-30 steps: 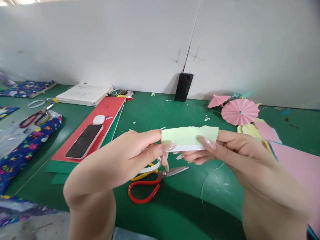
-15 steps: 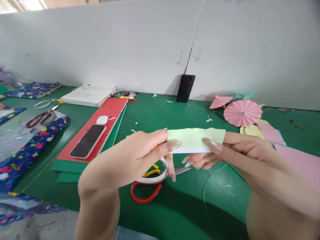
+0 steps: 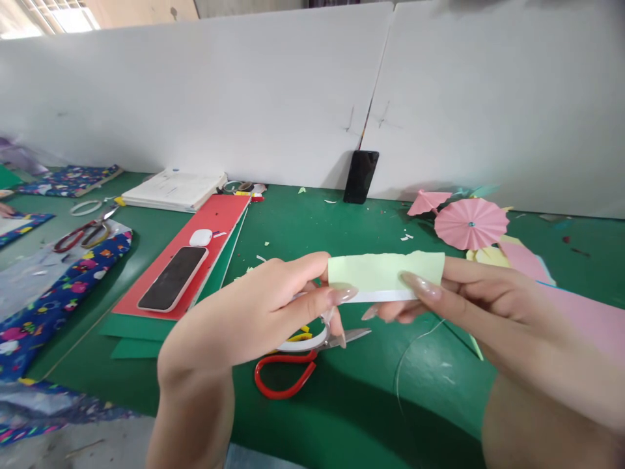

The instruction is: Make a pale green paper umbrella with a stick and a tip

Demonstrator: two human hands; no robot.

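A pale green paper strip (image 3: 378, 272) with a torn upper edge and a white lower band hangs above the green table (image 3: 303, 221), held at both ends. My left hand (image 3: 273, 306) pinches its left end between thumb and fingers. My right hand (image 3: 469, 293) pinches the right end, thumb on the front. A white tape ring (image 3: 305, 342) shows just below my left fingers. Red-handled scissors (image 3: 288, 374) lie on the table under my hands, partly hidden.
A phone (image 3: 172, 279) and a white earbud case (image 3: 200, 238) lie on a red sheet (image 3: 215, 218) at left. A black phone (image 3: 360, 177) leans on the white partition. Pink paper umbrellas (image 3: 471, 223) and coloured sheets sit at right. Patterned cloth (image 3: 58, 293), other scissors (image 3: 81, 234) and papers (image 3: 173, 189) are at far left.
The strip and both hands have drifted slightly right in the picture as the view shifted. The grip on the strip is unchanged.
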